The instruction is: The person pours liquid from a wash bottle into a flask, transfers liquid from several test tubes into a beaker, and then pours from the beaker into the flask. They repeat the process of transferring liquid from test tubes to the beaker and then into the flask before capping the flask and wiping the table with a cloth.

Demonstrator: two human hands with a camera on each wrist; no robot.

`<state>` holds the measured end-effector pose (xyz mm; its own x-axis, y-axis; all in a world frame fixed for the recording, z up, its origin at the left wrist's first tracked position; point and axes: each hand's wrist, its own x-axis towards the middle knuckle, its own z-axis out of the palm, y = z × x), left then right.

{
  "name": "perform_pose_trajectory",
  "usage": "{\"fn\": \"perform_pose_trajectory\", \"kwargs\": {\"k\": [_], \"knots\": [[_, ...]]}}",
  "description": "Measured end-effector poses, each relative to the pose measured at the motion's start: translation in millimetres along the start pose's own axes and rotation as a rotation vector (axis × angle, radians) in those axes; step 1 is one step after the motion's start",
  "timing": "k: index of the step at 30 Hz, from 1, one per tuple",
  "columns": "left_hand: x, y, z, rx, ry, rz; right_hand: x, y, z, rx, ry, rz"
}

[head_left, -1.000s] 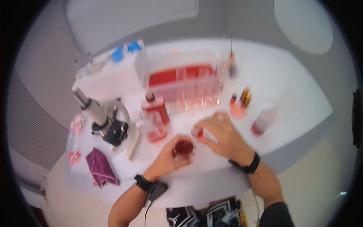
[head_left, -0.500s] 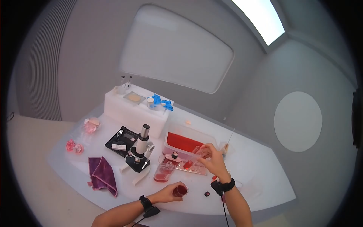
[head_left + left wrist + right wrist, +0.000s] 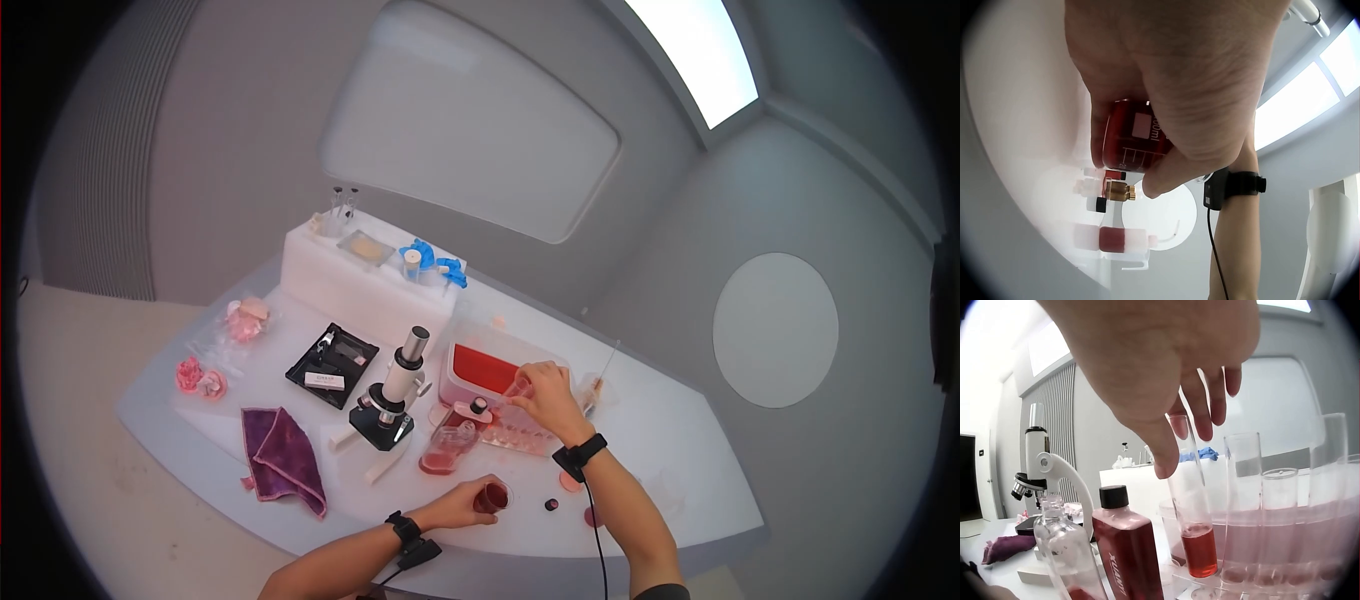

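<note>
My left hand grips a glass beaker of dark red liquid close over the table's front part, fingers and thumb wrapped round its side. Between thumb and fingers, my right hand pinches the upper part of a clear test tube, slightly tilted, with red liquid at its bottom. That tube hangs at the left end of a clear rack, where empty tubes stand upright. Left of it are a black-capped bottle of red liquid and an uncapped clear bottle with some red liquid.
A plastic tub of red liquid stands behind the rack. To the left are a microscope, a black tray and a purple cloth. A wash bottle and a small black cap sit on the right side.
My right hand has carried the test tube from beside the beaker forward to the rack and lowered it there. My left hand still holds the beaker. The head view has tilted upward.
</note>
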<state>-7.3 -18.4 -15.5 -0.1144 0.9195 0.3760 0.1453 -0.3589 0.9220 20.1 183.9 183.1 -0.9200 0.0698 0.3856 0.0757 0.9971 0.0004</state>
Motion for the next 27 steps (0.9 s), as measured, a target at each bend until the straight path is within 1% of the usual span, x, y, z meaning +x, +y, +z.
{"fn": "perform_pose_trajectory", "kwargs": {"k": [2, 3, 6, 8, 9, 12, 14, 15, 17, 18, 20, 21, 25, 27], "knots": [[0.9, 3.0, -1.1, -0.018, -0.011, -0.083, -1.9, 0.3, 5.3, -0.064, 0.072, -0.04], [-0.3, 1.5, 1.1, -0.022, -0.022, -0.087, -3.7, 1.1, 9.4, -0.064, 0.07, -0.029], [1.2, -1.0, -0.5, -0.021, -0.002, -0.044, -0.1, 2.1, 17.7, -0.097, 0.143, -0.029], [1.7, -1.5, -0.1, -0.043, 0.012, -0.032, 4.1, 2.5, 19.0, -0.15, 0.102, 0.025], [2.0, -1.7, -0.3, -0.039, 0.002, -0.032, 6.0, 2.5, 19.8, -0.152, 0.109, 0.033], [1.1, -1.4, -0.9, -0.062, 0.0, -0.07, 9.5, 0.6, 20.3, -0.215, 0.092, 0.053], [0.6, -2.2, 0.3, -0.057, 0.03, -0.062, 10.2, -1.9, 17.9, -0.248, 0.089, 0.008], [-0.4, -3.2, 0.8, -0.055, 0.018, -0.072, 10.3, -3.7, 15.6, -0.242, 0.091, 0.022], [0.5, -4.9, 0.2, -0.041, 0.045, -0.048, 13.0, -5.5, 9.3, -0.24, 0.023, 0.002], [0.6, -5.6, 0.7, -0.04, 0.036, -0.052, 12.9, -5.6, 9.6, -0.239, 0.025, 0.011], [1.9, -6.3, -0.3, -0.039, 0.044, -0.013, 17.8, -4.5, 12.2, -0.271, -0.037, 0.019], [2.4, -6.8, -0.7, -0.035, 0.041, -0.009, 19.4, -4.0, 15.7, -0.274, -0.031, 0.02], [2.2, -6.7, 1.8, -0.031, 0.047, -0.025, 9.7, 4.2, 48.1, -0.389, -0.031, -0.038], [2.1, -3.9, 1.4, -0.044, 0.054, -0.042, 5.8, -5.7, 46.6, -0.497, -0.015, -0.12]]}}
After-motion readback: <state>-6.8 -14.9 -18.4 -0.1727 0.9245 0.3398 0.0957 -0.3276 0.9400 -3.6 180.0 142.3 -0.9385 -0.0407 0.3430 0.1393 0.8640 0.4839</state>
